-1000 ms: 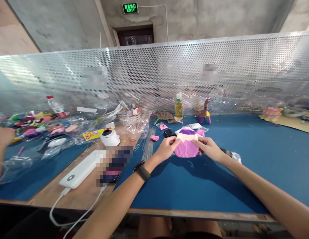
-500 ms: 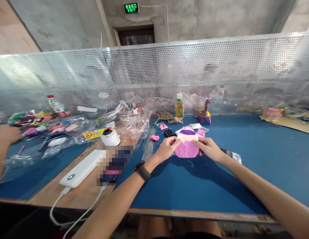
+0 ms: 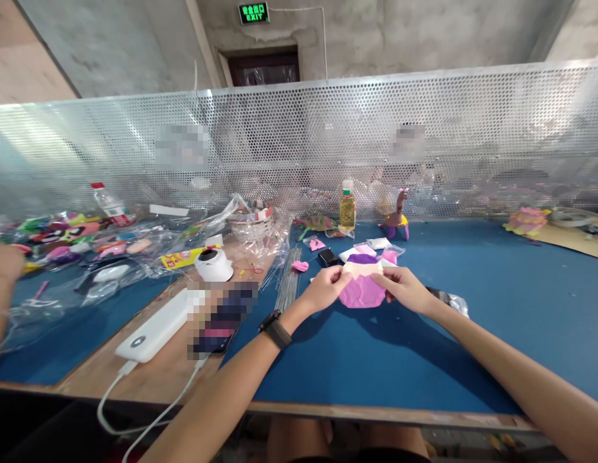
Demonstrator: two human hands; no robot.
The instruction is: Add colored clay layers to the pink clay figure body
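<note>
Between my hands hangs a thin, soft sheet of modelling clay [image 3: 361,291], purple at the top, cream in the middle and pink-violet below. My left hand [image 3: 329,287] pinches its left edge between thumb and fingers. At the right edge my right hand [image 3: 404,288] grips it the same way. The sheet is held above the blue table, and its lower part sags. Just behind it lie white and pink clay packets [image 3: 364,249] and a small black box [image 3: 329,257]. A pink clay piece [image 3: 300,265] rests left of them, on a bundle of thin wires [image 3: 288,283].
Left of my arm are a phone [image 3: 222,321], a white power bank [image 3: 157,328] with a cable, and a white roll [image 3: 213,265]. Behind stand an oil-coloured bottle [image 3: 347,209] and a clay animal figure [image 3: 396,218]. Another person's arm [image 3: 4,276] reaches in at far left.
Both hands keep their hold on the clay sheet, which hangs slightly lower and shows a changed crease. The other person's arm at far left has shifted leftward.
</note>
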